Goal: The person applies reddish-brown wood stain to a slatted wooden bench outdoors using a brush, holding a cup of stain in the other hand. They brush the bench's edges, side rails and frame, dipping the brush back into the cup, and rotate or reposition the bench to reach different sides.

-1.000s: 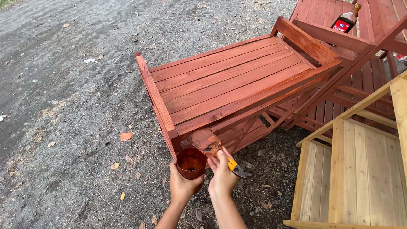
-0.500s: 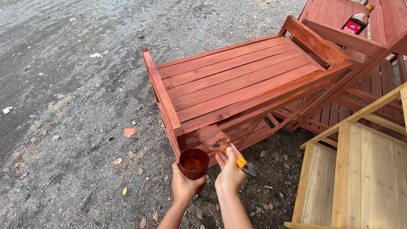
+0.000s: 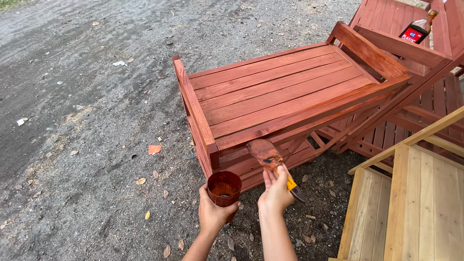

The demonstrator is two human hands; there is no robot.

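left hand (image 3: 212, 212) grips cup (image 3: 224, 187) | right hand (image 3: 275, 193) grips brush (image 3: 270, 159), raised since

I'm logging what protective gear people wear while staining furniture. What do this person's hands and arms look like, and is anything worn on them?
Both the left hand and the right hand are bare: no gloves, rings, watch or bands show. Both forearms are bare too, with no sleeve visible up to the bottom edge of the picture.
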